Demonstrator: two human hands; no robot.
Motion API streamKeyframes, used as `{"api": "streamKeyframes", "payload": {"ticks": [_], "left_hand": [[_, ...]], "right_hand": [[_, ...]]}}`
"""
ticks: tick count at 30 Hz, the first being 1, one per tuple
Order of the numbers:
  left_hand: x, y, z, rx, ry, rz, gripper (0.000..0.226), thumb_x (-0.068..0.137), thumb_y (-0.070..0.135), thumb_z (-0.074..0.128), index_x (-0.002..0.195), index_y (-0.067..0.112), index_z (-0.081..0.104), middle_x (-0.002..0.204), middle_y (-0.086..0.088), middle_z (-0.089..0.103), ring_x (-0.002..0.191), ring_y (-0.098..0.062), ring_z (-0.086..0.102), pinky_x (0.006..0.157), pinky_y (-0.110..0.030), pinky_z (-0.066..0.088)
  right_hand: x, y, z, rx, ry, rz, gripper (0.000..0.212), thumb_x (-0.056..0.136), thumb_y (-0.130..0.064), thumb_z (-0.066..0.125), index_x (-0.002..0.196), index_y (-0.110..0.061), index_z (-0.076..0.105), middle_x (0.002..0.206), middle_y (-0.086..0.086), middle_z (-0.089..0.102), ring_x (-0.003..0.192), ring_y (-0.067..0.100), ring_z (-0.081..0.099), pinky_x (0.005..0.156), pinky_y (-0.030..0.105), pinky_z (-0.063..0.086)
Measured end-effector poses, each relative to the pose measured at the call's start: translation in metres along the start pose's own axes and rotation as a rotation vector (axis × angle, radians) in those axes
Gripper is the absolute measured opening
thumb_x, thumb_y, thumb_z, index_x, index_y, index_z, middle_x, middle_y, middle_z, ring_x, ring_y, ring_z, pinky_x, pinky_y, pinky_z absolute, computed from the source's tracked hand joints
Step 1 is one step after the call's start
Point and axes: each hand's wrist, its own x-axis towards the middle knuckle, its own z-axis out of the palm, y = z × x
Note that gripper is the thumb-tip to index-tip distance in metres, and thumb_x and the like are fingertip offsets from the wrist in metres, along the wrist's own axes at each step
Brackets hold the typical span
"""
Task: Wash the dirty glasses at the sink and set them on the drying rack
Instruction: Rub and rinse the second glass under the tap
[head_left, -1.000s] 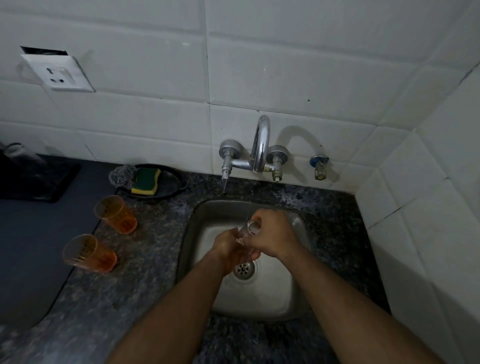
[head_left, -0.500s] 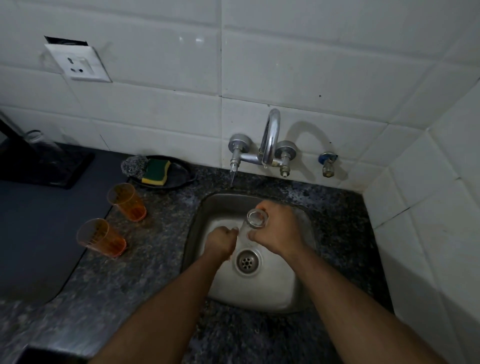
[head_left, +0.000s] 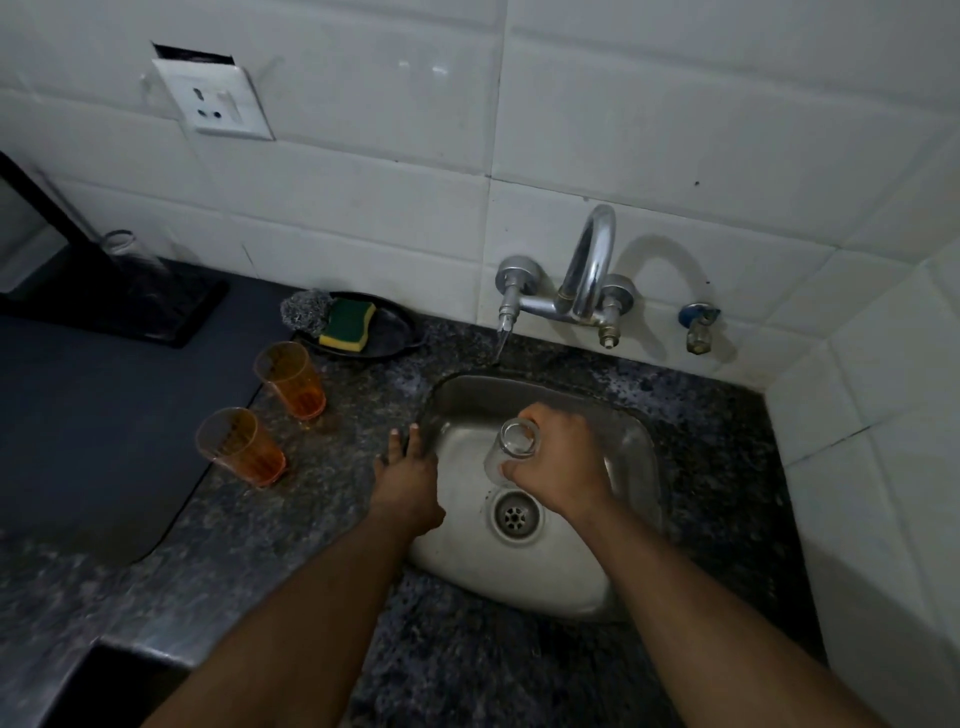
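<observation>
Right hand (head_left: 558, 470) wrapped around clear glass (head_left: 511, 449) over the sink (head_left: 631, 447), mouth up, probably to catch water. Left hand (head_left: 402, 480) flat, fingers spread, holding nothing, stretching toward two orange glasses (head_left: 262, 413) waiting on the table (head_left: 291, 525).

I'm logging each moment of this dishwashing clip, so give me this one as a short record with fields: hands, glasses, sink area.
right hand: right hand grips a clear glass over the sink
left hand: left hand open, fingers spread at the sink's left rim, holding nothing
waiting glasses: two orange glasses upright on the granite counter, left of the sink
cleaning tools: green-and-yellow sponge and steel scrubber in a dark tray
tap: faucet on the tiled wall
</observation>
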Motion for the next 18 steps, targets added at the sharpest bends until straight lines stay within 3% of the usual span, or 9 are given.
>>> {"api": "streamKeyframes", "payload": {"ticks": [2,5,11,18], "left_hand": [[0.002,-0.004,-0.002,-0.025,-0.001,-0.001,0.085,0.084,0.037,0.078,0.154,0.013,0.037,0.172,-0.011,-0.012,0.157,-0.042,-0.010,0.123,-0.062,0.019],[0.003,-0.007,-0.003,-0.047,-0.010,0.003,0.096,0.083,0.033,0.078,0.161,0.013,0.026,0.172,-0.009,-0.013,0.157,-0.040,-0.011,0.124,-0.061,0.018],[0.002,-0.009,0.001,-0.022,-0.017,0.005,0.105,0.083,0.034,0.077,0.164,0.011,0.014,0.172,-0.009,-0.016,0.157,-0.040,-0.012,0.125,-0.059,0.016],[0.002,-0.007,-0.001,-0.040,-0.013,0.004,0.105,0.082,0.035,0.079,0.164,0.012,0.017,0.172,-0.009,-0.015,0.157,-0.040,-0.012,0.125,-0.060,0.015]], "right_hand": [[0.002,-0.001,0.004,0.041,0.063,-0.012,0.045,0.059,-0.027,0.091,0.098,-0.025,0.069,0.088,-0.011,0.066,0.077,0.007,0.059,0.067,0.023,0.048],[0.001,-0.003,0.012,0.018,0.007,-0.002,0.044,0.060,-0.026,0.090,0.098,-0.022,0.069,0.089,-0.008,0.067,0.081,0.012,0.064,0.069,0.030,0.054],[0.002,-0.001,0.019,0.036,0.039,0.013,0.048,0.059,-0.025,0.092,0.101,-0.021,0.070,0.092,-0.007,0.067,0.082,0.012,0.062,0.070,0.030,0.054],[0.002,0.000,0.018,0.041,0.021,0.024,0.048,0.057,-0.028,0.093,0.098,-0.026,0.068,0.090,-0.010,0.068,0.079,0.011,0.065,0.070,0.035,0.059]]}}
